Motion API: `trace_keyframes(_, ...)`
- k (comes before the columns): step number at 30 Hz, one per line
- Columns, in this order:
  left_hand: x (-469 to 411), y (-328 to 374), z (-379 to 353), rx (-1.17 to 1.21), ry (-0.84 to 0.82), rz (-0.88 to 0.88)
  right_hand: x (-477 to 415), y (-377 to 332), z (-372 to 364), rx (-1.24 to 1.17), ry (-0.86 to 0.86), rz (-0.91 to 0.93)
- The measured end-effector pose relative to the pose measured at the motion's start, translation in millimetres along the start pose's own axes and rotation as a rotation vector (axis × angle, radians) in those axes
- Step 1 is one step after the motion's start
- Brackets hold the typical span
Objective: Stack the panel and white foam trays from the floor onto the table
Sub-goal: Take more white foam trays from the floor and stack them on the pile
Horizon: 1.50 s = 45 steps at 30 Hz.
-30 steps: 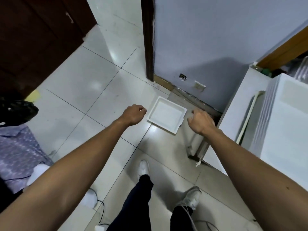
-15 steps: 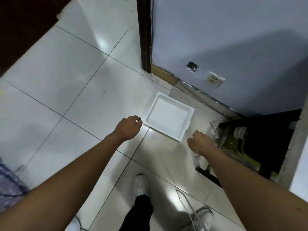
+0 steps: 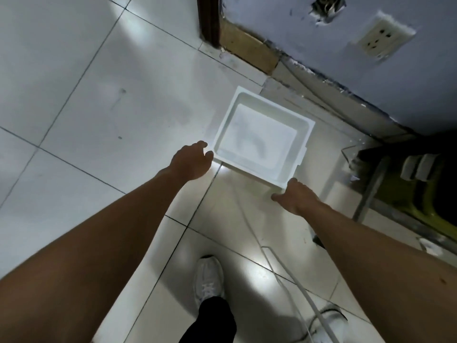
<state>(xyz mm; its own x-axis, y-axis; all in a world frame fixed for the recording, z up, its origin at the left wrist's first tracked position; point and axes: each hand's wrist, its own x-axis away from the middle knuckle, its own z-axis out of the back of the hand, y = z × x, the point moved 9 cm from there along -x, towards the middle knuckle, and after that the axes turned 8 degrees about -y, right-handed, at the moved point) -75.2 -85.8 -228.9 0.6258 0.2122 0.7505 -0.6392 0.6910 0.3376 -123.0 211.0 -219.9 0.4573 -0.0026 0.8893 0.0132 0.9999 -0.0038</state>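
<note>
A white foam tray [image 3: 262,141] lies open side up on the pale tiled floor near the wall. My left hand [image 3: 191,160] hovers at its near left corner, fingers curled and slightly apart, fingertips almost at the rim. My right hand [image 3: 294,196] is at the tray's near right corner, thumb spread, fingers against the edge; I cannot see a closed grip. Neither the table nor any panel is in view.
A purple-grey wall [image 3: 371,65] with a socket [image 3: 382,38] and a dark door frame [image 3: 209,21] stands behind the tray. Dark clutter with a yellow-green object [image 3: 405,194] fills the right side. A white cable [image 3: 291,276] crosses the floor by my shoes [image 3: 209,278].
I have bent lower, so the tray looks bigger. Both hands have reached forward from short of the tray to its two near corners.
</note>
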Motion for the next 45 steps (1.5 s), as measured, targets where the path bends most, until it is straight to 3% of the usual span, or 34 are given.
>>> trace_keyframes(8,-87.0,-14.1,-29.9,-0.016,-0.059,0.005,-84.0,33.5,-29.5,-0.374,0.138,-0.181)
trace_keyframes(19,-109.3,-6.8,-66.3,0.099,-0.068,0.063,-128.7,47.9,-38.8,-0.933,0.061,-0.174)
trace_keyframes(24,-100.3,-15.3,-51.2,0.079,-0.033,0.129,-112.7,53.6,-39.5,-1.118,0.137,-0.23)
trace_keyframes(28,-72.3,-6.8,-19.6,0.149,0.107,0.188,-83.6,52.6,-33.8,-1.119,0.113,-0.249)
trace_keyframes(31,-50.1,1.0,3.0,0.107,0.121,0.21,-61.7,53.4,-21.6,-1.062,0.137,-0.248)
trace_keyframes(36,-4.8,13.5,30.7,-0.025,0.012,0.186,-14.7,53.4,20.0,-0.983,0.191,-0.185)
trace_keyframes(45,103.3,47.3,88.8,0.069,-0.012,0.224,103.8,49.7,98.7,-0.948,0.288,-0.108)
